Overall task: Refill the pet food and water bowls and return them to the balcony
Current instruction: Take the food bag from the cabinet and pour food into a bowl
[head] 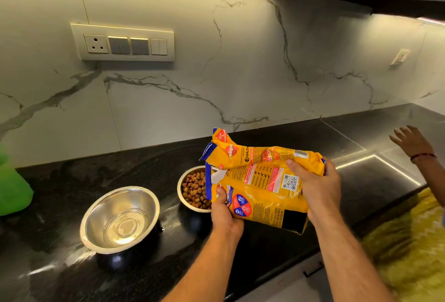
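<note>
Both hands grip the yellow plastic pet-food bag (262, 181): left hand (225, 212) near its torn mouth, right hand (315, 187) at the far-right end. Bag's long axis runs left-right, mouth over the kibble-filled steel bowl (192, 189) on the black counter (72, 205).

You see a yellow pet food bag (262, 186) with a torn top, tilted above a steel bowl (192, 189) full of brown kibble (195, 190). Left of it sits a second steel bowl (120, 219) holding clear water.
</note>
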